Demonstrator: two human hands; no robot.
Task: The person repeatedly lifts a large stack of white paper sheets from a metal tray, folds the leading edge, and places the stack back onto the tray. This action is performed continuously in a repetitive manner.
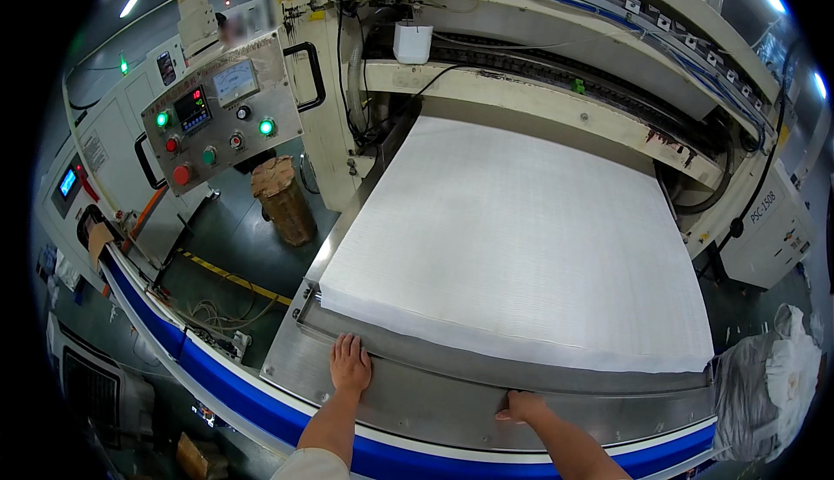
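A broad stack of white sheets (521, 237) lies under the machine's beam and reaches forward to a raised metal lip. In front of it runs a bare metal table plate (417, 402). My left hand (350, 364) rests flat on this plate near its left part, fingers stretched toward the lip and holding nothing. To its right, my right hand (524, 406) leans on the same plate with its fingers curled in and the thumb toward the left. Nothing shows in it, though its fingertips are partly hidden. Neither hand touches the sheets.
A control panel (217, 111) with lit green buttons and a red knob hangs at the left. Behind the sheets spans the machine's beam (556, 102). A blue rail (391, 461) edges the table. Plastic-wrapped material (756, 393) stands right; a brown wrapped roll (285, 202) stands left.
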